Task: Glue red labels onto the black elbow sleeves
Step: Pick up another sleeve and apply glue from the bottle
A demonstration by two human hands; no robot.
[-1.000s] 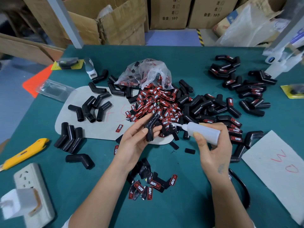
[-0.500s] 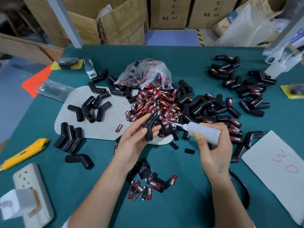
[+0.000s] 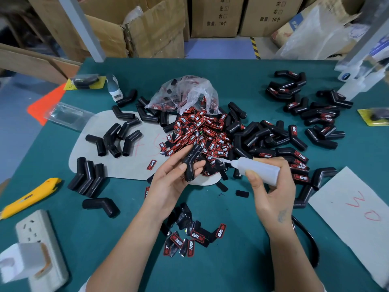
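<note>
1. The left hand [image 3: 170, 182] grips a bent black rubber elbow sleeve [image 3: 191, 163] between thumb and fingers, held upright above the green table [image 3: 242, 260].
2. The right hand [image 3: 271, 186] curls around a translucent white plastic glue bottle [image 3: 260, 169] — its thin nozzle points left toward the sleeve, with the tip just beside it.
3. Just behind the hands lies a heap of red-and-black printed labels [image 3: 202, 131], spilling from a crumpled clear plastic bag [image 3: 185, 93].
4. Plain black sleeves [image 3: 113, 138] rest on a pale grey mat [image 3: 126, 165] to the left — labelled sleeves [image 3: 311, 110] lie in groups at the right.
5. A few loose labels [image 3: 189, 239] lie between the forearms.
6. A yellow utility knife [image 3: 29, 197] and a white power strip [image 3: 40, 245] sit at the near left.
</note>
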